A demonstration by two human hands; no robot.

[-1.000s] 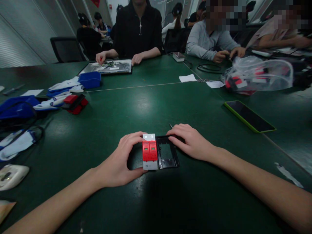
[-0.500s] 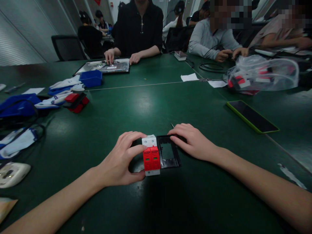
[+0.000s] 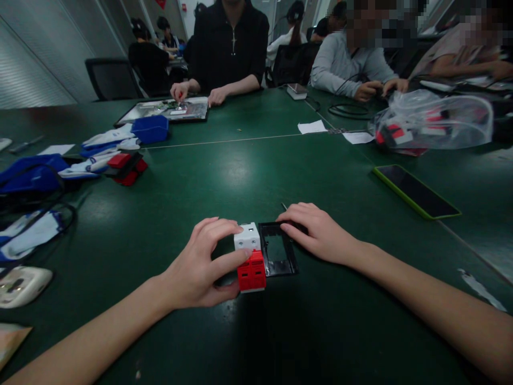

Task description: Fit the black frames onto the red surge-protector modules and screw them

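My left hand [image 3: 212, 262] is closed around a red-and-white surge protector [image 3: 251, 270], a two-pole module with a white end with small screws. The thumb is below it, one finger lies across its face and others are at the white top. The module is tilted, its white end facing up. Right beside it lies a flat black plastic frame [image 3: 279, 267] with a rectangular opening. My right hand [image 3: 316, 235] pinches the frame's upper right corner between thumb and fingers. A thin metal tip [image 3: 284, 206] sticks out beyond those fingers; the rest of it is hidden.
On the green table [image 3: 192, 176], a red-and-black block [image 3: 126, 169], gloves [image 3: 106, 138] and a blue box [image 3: 150, 129] lie left. A phone [image 3: 417, 191] and a plastic bag [image 3: 436, 120] lie right. Across the table, a person in black handles a flat panel [image 3: 136, 111].
In my left hand the surge protector has tipped, showing more of its white end, and my finger has slid over its face. My right hand and the frame stay put. The opposite person's panel shifted left.
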